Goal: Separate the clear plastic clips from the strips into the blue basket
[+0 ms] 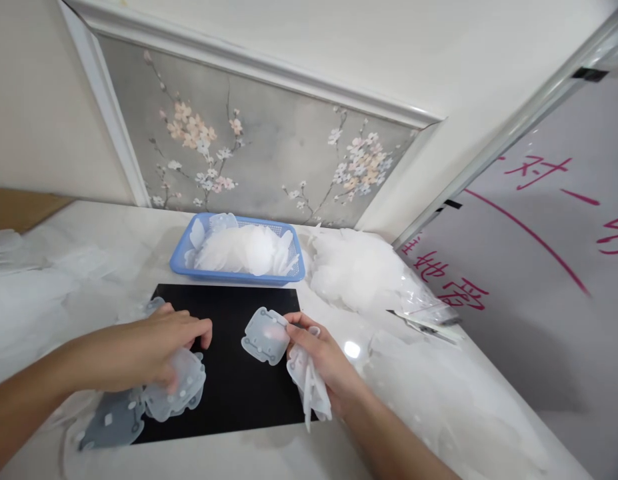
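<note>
My right hand is closed round several thin translucent plastic pieces. Between its thumb and index finger it pinches one single rounded plastic piece, held flat over the black mat. This piece has notched edges and small round dots. My left hand is palm down at the mat's left side, index finger bent and thumb apart from it. Under its thumb lies a small overlapping pile of like pieces. My left hand hides part of this pile.
Behind the mat stands a blue plastic basket full of white translucent pieces. A heap of pieces lies right of it, with more piles at the right and a pile at the left. A whiteboard with red writing borders the table's right.
</note>
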